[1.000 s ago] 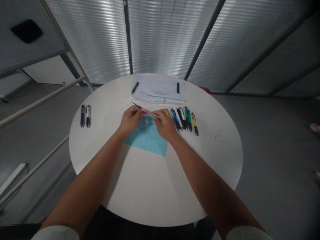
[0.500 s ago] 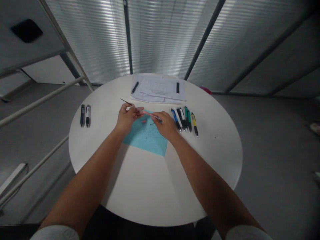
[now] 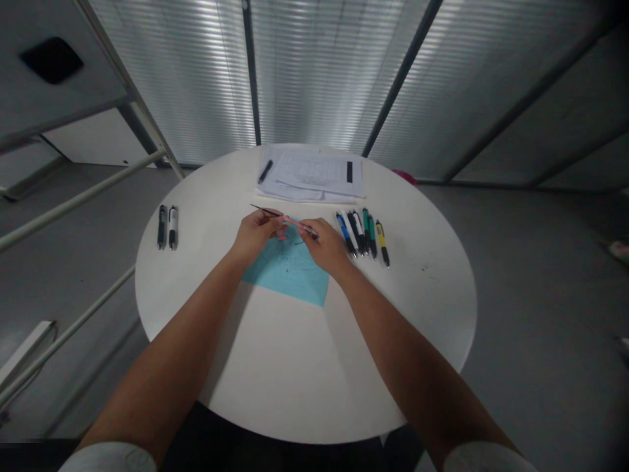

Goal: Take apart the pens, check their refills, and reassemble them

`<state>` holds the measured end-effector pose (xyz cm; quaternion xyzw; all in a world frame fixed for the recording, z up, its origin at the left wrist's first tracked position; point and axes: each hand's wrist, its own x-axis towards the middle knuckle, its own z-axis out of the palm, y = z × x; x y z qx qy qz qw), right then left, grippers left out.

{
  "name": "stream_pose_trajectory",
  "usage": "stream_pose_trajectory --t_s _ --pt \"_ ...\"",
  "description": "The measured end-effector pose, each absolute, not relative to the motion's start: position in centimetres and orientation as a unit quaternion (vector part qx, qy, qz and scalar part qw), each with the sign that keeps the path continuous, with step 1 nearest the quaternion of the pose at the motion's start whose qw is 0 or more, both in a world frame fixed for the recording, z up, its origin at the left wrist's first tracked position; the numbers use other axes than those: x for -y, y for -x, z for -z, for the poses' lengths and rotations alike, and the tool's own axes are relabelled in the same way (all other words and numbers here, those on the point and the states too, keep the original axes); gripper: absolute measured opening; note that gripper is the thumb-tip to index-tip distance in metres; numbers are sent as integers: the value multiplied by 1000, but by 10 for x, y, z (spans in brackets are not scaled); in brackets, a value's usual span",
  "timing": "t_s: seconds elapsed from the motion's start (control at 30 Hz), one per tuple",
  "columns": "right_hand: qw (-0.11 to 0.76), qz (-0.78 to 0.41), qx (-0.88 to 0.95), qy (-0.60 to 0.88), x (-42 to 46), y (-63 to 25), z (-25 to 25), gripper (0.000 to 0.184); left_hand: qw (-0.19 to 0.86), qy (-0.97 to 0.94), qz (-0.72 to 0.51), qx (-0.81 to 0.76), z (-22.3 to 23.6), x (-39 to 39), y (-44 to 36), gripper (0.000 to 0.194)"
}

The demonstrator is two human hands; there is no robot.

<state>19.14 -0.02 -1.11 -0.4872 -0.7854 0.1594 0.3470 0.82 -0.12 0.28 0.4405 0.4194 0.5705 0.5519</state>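
Observation:
Over a blue sheet of paper (image 3: 295, 275) on the round white table (image 3: 275, 367), my two hands meet. My left hand (image 3: 256, 235) pinches a thin dark pen refill (image 3: 264, 210) that sticks out to the left. My right hand (image 3: 328, 250) is closed on a pink pen barrel (image 3: 301, 226), whose open end points at the left fingertips. Refill and barrel lie almost in one line, nearly touching.
Several pens (image 3: 363, 233) lie in a row just right of my right hand. Two black pens (image 3: 167, 227) rest at the table's left. A stack of white papers (image 3: 314, 176) with a black pen (image 3: 265, 172) sits at the far edge. Metal rails run along the left.
My left hand pulled the refill out to the left, away from the barrel, then brought it back to the barrel's end. The small pink piece on the blue paper is now hidden.

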Motion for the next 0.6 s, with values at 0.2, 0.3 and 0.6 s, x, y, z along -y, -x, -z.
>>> stream_pose_trajectory --t_s 0.2,0.3,0.6 --pt "413 -185 763 461 -2 -191 14 31 423 -539 -543 -486 2 1 -1 23" --pt "447 -205 737 464 -5 -191 17 34 254 -656 -480 -525 9 0 4 28" --pt "501 -246 700 446 -13 -192 24 37 82 -796 -247 -547 20 6 1 29"
